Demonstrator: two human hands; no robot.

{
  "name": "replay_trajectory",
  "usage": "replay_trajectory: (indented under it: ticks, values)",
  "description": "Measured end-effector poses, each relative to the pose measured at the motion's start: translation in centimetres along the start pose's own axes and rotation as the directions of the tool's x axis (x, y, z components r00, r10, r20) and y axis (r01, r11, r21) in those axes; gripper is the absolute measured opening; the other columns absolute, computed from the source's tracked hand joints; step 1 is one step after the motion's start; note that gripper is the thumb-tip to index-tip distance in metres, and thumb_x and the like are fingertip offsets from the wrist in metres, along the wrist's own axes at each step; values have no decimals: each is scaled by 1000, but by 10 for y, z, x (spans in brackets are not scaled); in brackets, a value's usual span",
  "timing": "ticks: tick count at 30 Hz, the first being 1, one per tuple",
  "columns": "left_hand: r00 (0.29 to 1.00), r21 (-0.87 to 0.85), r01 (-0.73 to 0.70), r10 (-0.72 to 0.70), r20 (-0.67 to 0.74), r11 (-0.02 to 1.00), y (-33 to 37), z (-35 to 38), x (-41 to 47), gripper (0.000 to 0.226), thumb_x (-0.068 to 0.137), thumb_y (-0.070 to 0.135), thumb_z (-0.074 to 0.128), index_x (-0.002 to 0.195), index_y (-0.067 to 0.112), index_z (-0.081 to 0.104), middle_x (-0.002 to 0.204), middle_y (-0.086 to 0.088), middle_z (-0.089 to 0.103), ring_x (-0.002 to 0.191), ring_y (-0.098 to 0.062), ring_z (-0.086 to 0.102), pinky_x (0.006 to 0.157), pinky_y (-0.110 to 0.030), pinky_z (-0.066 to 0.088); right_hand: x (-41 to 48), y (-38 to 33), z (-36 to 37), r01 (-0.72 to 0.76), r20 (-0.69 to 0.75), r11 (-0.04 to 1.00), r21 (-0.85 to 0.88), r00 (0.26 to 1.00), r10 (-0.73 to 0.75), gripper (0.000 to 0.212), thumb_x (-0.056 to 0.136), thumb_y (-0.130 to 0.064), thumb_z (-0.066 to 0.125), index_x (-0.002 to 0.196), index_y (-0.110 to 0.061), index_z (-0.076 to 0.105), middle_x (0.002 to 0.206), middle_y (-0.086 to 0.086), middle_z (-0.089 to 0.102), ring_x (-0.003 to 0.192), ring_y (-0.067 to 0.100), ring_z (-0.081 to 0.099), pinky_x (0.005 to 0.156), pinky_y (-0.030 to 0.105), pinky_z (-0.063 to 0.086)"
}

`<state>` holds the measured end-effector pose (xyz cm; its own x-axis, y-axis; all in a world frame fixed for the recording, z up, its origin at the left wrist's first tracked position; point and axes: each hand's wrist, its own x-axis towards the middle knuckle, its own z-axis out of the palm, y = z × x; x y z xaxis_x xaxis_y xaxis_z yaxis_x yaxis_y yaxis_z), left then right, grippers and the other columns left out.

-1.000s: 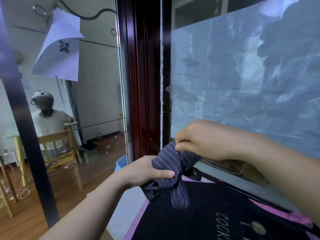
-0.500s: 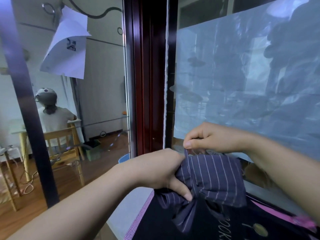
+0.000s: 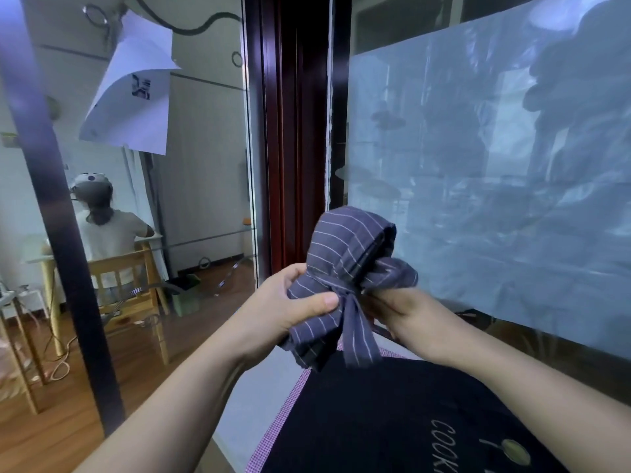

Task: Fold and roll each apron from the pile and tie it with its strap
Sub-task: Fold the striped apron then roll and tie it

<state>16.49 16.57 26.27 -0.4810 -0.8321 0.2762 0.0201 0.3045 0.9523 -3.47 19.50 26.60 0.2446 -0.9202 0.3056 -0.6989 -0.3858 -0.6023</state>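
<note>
At the far left a dark, glossy upright post (image 3: 51, 206) crosses the view. Just right of it a white sheet of paper (image 3: 131, 97) hangs with its edges curled. Below that, a person in a pale top (image 3: 109, 233) sits with their back turned on a slatted wooden chair (image 3: 136, 291), which stands on a brown plank floor (image 3: 68, 421). A dark red moulded wooden frame (image 3: 290, 131) runs top to bottom near the middle.

In front of that frame the left hand (image 3: 273, 308) grips the lower left end of the grey-purple rolled apron with thin pale pinstripes (image 3: 345, 257). Its thumb lies flat across the cloth and its fingers curl behind. The apron is a soft, rumpled bundle held in the air, cinched at its waist by a flat strap of the same striped cloth (image 3: 358, 336). The strap is knotted at the middle and its loose tail hangs down. The right hand (image 3: 409, 315) holds the bundle's puffy right end from beneath, with its fingers curled round the fabric.

Under both hands a black apron with pale "COOK" lettering (image 3: 392, 421) lies flat on the pale tabletop (image 3: 252, 414). A pink checked trim (image 3: 286, 397) runs along its left edge. To the right, a cloudy blue-grey film (image 3: 495, 165) covers the glass pane.
</note>
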Motion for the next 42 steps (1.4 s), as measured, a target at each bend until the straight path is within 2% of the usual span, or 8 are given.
replay_trajectory:
  ticks: [3,7,16,21,28,33,36,42]
  values:
    - [996,-156,12,-25,-80,988,0,6,-1,50,67,24,82,111,10,63,97,-4,74,86,-17,71,70,-24,54,-3,-4,-2,88,-17,987,-133,996,-91,45,85,-58,30,76,-21,54,77,11,59,72,31,56,74,52,48]
    - [989,-376,-22,-36,-145,926,1,18,-3,30,69,18,66,96,5,63,68,1,68,58,-9,64,51,-16,48,-4,0,-10,129,-52,960,-247,988,-146,39,90,-53,35,67,-23,48,69,6,56,65,25,52,69,42,45]
    - [978,-365,-35,-43,-203,931,-6,17,-3,49,74,23,70,117,2,62,89,-4,73,74,-11,68,62,-18,51,-2,6,-12,150,-9,876,-459,985,-173,42,90,-51,29,68,-22,50,55,-5,44,54,7,45,55,22,33]
    - [978,-140,-1,-28,-206,990,-16,18,-3,59,65,29,75,120,16,59,104,0,73,92,-15,70,77,-28,54,-14,-13,-14,178,69,746,-641,982,-175,29,100,-39,31,85,-22,49,85,-3,56,75,21,52,67,37,45]
    - [983,109,41,-21,-181,993,-21,19,-3,41,77,24,77,113,30,58,101,8,73,92,-11,71,88,-36,56,-28,-40,-29,112,96,526,-843,994,-57,31,103,-39,25,83,-22,41,67,-5,33,54,13,31,47,24,20]
    - [991,314,97,-61,-122,945,-19,26,3,51,74,34,80,119,31,56,107,16,69,95,-2,67,90,-27,52,-22,-51,-27,267,245,453,-851,963,-108,29,101,-38,33,86,-24,53,78,-4,50,73,22,49,56,30,34]
    - [994,539,110,-79,-80,835,-17,35,3,66,72,48,78,129,34,49,124,19,57,113,0,54,87,-17,41,-13,-50,-26,313,254,539,-782,950,-183,28,94,-44,46,87,-23,62,80,-7,55,81,14,52,68,32,44]
    - [992,564,105,-51,-111,819,-23,39,-5,51,75,47,75,118,40,48,99,30,56,90,17,51,70,-2,39,-7,-12,-11,195,19,866,-460,978,-210,32,81,-45,68,61,-35,45,64,-13,55,72,4,49,65,24,40]
